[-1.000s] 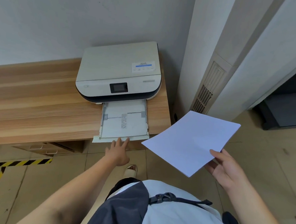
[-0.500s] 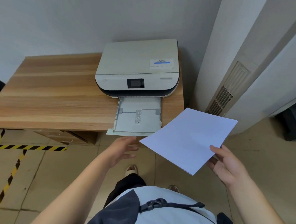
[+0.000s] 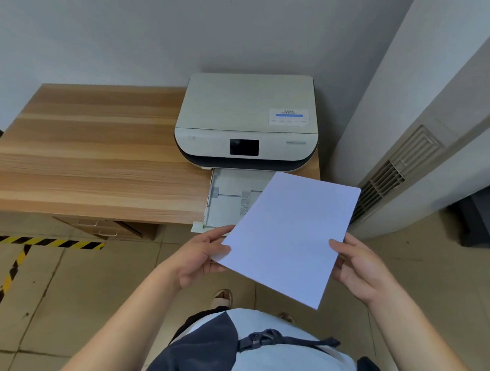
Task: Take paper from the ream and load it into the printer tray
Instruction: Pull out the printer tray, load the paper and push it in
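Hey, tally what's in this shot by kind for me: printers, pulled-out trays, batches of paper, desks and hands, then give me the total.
printer: 1
paper tray: 1
paper: 1 held batch, number of sheets not countable
desk: 1
Hands: 2, the left hand and the right hand, both holding the paper
Total: 6
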A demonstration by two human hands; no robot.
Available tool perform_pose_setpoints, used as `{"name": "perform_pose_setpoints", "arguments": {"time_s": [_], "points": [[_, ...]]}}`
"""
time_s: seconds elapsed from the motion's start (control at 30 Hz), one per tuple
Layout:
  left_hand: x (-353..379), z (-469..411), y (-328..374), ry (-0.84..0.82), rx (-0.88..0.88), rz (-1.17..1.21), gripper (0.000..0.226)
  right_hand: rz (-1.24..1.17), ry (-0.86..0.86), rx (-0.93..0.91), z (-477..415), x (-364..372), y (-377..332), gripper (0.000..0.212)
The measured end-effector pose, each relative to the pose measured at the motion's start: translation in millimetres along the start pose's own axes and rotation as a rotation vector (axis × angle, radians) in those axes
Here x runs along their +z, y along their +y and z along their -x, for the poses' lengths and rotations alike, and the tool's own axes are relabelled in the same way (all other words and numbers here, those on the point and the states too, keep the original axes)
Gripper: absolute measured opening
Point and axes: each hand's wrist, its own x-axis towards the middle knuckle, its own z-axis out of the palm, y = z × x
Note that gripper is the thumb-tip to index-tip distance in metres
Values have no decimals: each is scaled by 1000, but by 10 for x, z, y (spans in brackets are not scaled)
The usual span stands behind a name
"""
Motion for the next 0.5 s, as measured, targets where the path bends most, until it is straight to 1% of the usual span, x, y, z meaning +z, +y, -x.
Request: {"name": "perform_pose_setpoints", "arguments": {"time_s": [0.1, 0.17, 0.33, 0.37, 0.47, 0.5], "points": [[-180, 69, -31, -6, 17, 6, 54, 19, 15, 22, -141, 219, 56, 31], [-299, 102, -78, 18, 17, 9, 56, 33, 37, 28, -251, 385, 124, 31], [-519, 135, -268, 119, -10, 77, 60, 74, 192, -20, -479, 813, 293, 30], [-547, 135, -298, 144, -16, 95, 61, 75, 211, -30, -518, 883, 315, 32], [-623, 122, -361, 201, -29, 147, 63, 85, 236, -54, -607, 1063, 336, 50], [-645, 120, -367, 217, -29, 157, 64, 90, 238, -61, -630, 1115, 336, 53]]}}
